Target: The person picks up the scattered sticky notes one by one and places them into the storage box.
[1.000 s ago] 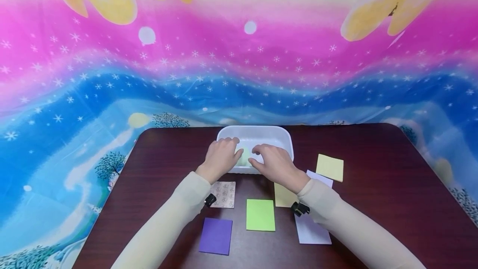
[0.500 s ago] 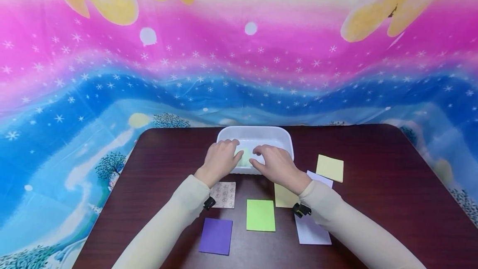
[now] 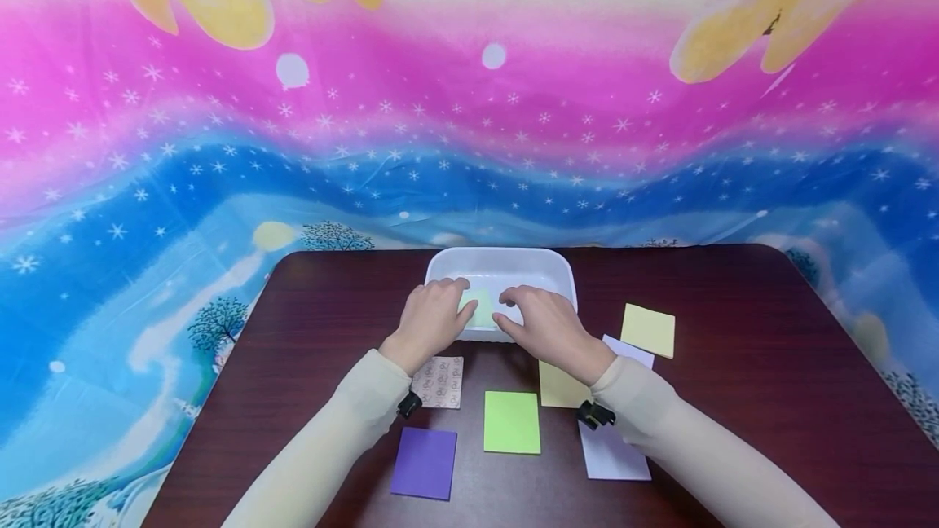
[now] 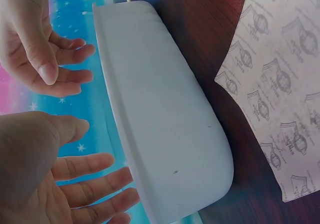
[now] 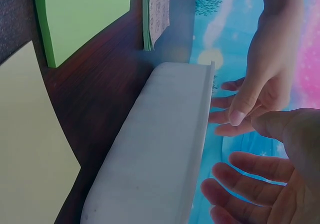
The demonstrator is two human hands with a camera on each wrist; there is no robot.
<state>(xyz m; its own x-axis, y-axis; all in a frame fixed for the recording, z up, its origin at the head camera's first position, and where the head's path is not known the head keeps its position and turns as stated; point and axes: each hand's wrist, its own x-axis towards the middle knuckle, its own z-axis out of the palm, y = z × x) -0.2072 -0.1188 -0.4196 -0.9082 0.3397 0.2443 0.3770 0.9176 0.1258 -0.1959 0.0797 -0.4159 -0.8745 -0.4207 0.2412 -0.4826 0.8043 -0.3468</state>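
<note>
Both hands hover over the near rim of a white plastic tub (image 3: pixel 546 262) at the back of the table. My left hand (image 3: pixel 431 312) is above the tub's left part, its fingers loosely bent and holding nothing. Over the right part is my right hand (image 3: pixel 546 318), also relaxed, with nothing between thumb and fingers. A pale green sheet or pad (image 3: pixel 482 310) lies inside the tub between the hands, partly hidden by the left one. In the left wrist view the tub's outer wall (image 4: pixel 155 103) stands beside the spread fingers (image 4: pixel 95 191).
On the dark wood table lie a patterned paper square (image 3: pixel 443 383), a purple pad (image 3: pixel 424 463), and a bright green pad (image 3: pixel 511 422). To the right are a beige pad (image 3: pixel 561 385), partly covered by the right arm, white-lilac paper (image 3: pixel 616 451) and a pale yellow pad (image 3: pixel 649 330).
The hands have drifted very slightly apart, showing a little more of the pale green sheet between them. The tub and the pads on the table have not moved.
</note>
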